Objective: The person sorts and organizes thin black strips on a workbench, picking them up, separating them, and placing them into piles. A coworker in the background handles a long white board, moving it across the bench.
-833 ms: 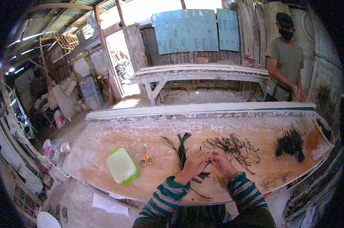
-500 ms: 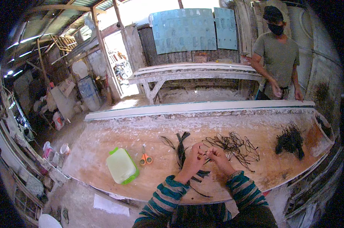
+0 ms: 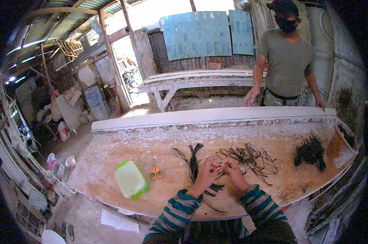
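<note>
My left hand and my right hand meet fingertip to fingertip above the wooden table. Both are pinched closed around what looks like a thin black strand, mostly hidden by the fingers. Flat black strips lie just beside my left hand, their lower ends showing under its wrist. Beyond my right hand spreads a loose tangle of black cord. Orange-handled scissors rest farther left, blades pointing away. Next to them is a pale plastic container with green clips.
A dark, bushy bundle of strands lies at the right, near a tilted orange-brown bucket. Along the table's far edge runs a long white board. Behind it stands a masked person, one hand at the board's right end.
The person across the table has stepped closer and leftward, lowering one hand toward the white board, which shows more of its top face. My hands stay together, with small finger shifts.
</note>
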`<act>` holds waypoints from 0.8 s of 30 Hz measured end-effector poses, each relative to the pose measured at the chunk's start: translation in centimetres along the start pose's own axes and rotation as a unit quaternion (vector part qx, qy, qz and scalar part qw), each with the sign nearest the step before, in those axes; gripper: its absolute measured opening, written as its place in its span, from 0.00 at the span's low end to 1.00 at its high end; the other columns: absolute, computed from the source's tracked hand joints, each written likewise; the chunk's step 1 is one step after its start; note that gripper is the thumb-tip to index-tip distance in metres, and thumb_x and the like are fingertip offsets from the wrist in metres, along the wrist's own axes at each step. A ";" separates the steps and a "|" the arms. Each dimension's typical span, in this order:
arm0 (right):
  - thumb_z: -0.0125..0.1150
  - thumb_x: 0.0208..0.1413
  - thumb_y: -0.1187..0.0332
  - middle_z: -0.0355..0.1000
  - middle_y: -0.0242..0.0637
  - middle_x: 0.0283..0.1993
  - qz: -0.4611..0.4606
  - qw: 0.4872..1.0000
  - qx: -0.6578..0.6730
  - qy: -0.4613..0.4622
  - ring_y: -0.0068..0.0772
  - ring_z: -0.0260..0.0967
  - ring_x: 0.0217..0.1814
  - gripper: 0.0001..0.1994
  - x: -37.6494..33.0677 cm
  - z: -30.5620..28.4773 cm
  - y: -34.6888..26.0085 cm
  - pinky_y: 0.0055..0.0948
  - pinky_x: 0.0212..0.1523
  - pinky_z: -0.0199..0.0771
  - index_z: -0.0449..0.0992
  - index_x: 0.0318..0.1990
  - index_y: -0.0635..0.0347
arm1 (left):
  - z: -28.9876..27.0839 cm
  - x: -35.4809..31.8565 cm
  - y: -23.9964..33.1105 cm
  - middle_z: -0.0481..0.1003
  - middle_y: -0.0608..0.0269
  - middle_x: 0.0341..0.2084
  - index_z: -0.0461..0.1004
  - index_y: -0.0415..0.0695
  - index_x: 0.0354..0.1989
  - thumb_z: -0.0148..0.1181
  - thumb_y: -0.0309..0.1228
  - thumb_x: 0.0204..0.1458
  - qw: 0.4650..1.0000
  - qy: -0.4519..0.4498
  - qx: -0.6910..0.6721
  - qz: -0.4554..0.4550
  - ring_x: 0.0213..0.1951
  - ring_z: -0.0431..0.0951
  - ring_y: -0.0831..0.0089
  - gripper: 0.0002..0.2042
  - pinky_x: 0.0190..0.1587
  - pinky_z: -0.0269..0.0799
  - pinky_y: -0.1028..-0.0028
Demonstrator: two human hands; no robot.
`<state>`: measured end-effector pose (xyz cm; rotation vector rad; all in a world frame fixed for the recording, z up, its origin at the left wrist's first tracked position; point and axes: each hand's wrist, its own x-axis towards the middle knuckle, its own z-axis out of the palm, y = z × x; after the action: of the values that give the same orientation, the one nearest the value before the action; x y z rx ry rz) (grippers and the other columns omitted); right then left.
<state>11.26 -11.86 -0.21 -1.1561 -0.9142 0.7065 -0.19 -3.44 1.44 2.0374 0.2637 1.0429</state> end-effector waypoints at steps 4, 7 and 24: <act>0.50 0.55 0.64 0.55 0.18 0.20 0.101 0.993 0.049 -0.015 0.12 0.48 0.23 0.07 0.0 0.2 -1.5 0.16 0.24 0.47 0.67 0.27 0.50 | -0.2 -0.3 0.1 0.67 0.60 0.31 0.62 0.42 0.47 0.54 0.20 0.46 0.999 -0.008 -0.014 -0.035 0.35 0.72 0.70 0.17 0.34 0.72 0.74; 0.50 0.55 0.66 0.56 0.18 0.20 0.121 0.990 0.065 -0.021 0.12 0.48 0.23 0.06 -0.1 -0.3 -1.6 0.16 0.24 0.47 0.67 0.27 0.51 | -0.1 -0.4 -0.9 0.68 0.57 0.33 0.64 0.42 0.45 0.55 0.20 0.46 0.998 -0.016 0.056 0.034 0.36 0.73 0.67 0.16 0.35 0.72 0.73; 0.55 0.50 0.75 0.69 0.27 0.31 0.052 0.997 0.065 0.008 0.17 0.64 0.34 0.02 0.4 -1.2 0.0 0.18 0.40 0.63 0.70 0.32 0.59 | 0.3 -0.5 -1.6 0.69 0.60 0.36 0.66 0.39 0.42 0.58 0.21 0.45 0.996 -0.034 -0.037 -0.068 0.37 0.73 0.73 0.14 0.40 0.71 0.74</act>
<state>12.50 -12.05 -0.30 -1.0982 -0.7883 0.8272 -0.01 -2.82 -0.07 1.9550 0.3184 0.8853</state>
